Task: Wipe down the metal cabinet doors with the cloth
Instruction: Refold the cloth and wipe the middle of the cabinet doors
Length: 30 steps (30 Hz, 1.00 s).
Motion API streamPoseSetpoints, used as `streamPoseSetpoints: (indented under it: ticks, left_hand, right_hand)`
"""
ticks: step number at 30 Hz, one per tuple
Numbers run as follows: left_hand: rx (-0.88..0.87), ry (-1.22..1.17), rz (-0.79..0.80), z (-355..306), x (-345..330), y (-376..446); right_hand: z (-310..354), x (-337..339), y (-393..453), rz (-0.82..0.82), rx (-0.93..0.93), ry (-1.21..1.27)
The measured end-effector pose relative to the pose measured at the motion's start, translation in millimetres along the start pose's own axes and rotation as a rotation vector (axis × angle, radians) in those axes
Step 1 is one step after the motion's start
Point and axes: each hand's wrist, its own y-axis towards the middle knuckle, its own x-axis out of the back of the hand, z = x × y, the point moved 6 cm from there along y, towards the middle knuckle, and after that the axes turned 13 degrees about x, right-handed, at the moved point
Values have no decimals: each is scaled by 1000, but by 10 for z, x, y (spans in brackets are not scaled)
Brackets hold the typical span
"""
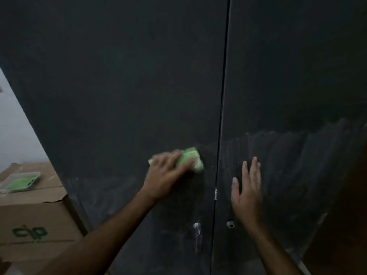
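Dark metal cabinet doors fill the head view: left door (119, 96) and right door (297, 76), meeting at a vertical seam. Our left hand (166, 175) presses the green cloth (191, 158) against the left door, just beside the seam and above the handle (198, 236). Our right hand (247, 193) lies flat, fingers straight, on the right door, holding nothing. Streaky residue runs rightward from the cloth, so we judge the next stroke crosses the seam; the left hand carries it.

Beside the cabinet, a cardboard box (35, 219) supports a tray (19, 181).
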Motion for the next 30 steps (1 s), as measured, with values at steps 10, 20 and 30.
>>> streamPoseSetpoints:
  ticks: [10,20,30]
  left_hand:
    - [450,-83,-187,-190,26,611]
    - [360,-79,-128,-544,-167,745]
    - [-93,76,12,-967,-521,741]
  right_hand:
    - [-135,105,-15,74,55,70]
    - [-263,400,44,-21,186,127]
    - [-826,682,175,89,25,-104]
